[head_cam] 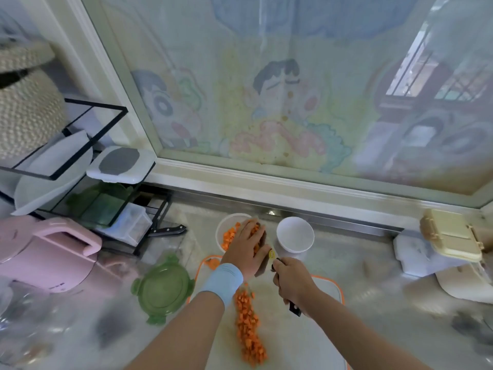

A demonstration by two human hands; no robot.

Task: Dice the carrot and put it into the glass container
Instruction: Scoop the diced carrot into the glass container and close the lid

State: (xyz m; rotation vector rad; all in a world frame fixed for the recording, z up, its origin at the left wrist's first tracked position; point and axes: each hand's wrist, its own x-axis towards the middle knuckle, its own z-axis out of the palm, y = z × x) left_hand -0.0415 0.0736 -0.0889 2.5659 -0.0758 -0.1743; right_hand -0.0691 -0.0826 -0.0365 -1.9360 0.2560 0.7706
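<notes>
Some of the diced orange carrot [229, 237] lies in the round clear glass container [220, 227] at the far side of the bench [373, 265], directly under the left hand [246, 249]. More small cubes show between this hand's fingers and the dark blade of the black-handled kitchen knife [294, 308], which stands on edge just right of the palm. A long loose row of cubes lies nearer the person on the white cutting board with an orange rim [326, 289], between the two forearms.

The left hand reaches forward over the container, back of the hand up, fingers fairly straight and together. Its grip is loose: the flat fingers press carrot pieces against the blade rather than curl round anything. A light-blue wristband [222, 281] sits on the wrist. The right hand [292, 281] has a tight grip, its fingers wrapped round the knife handle, whose black end sticks out below the fist.

The cubes are small, bright orange and roughly even. A round green plastic lid [162, 288] lies flat to the left of the board, and a white round bowl [294, 236] stands just beside the container on its right.
</notes>
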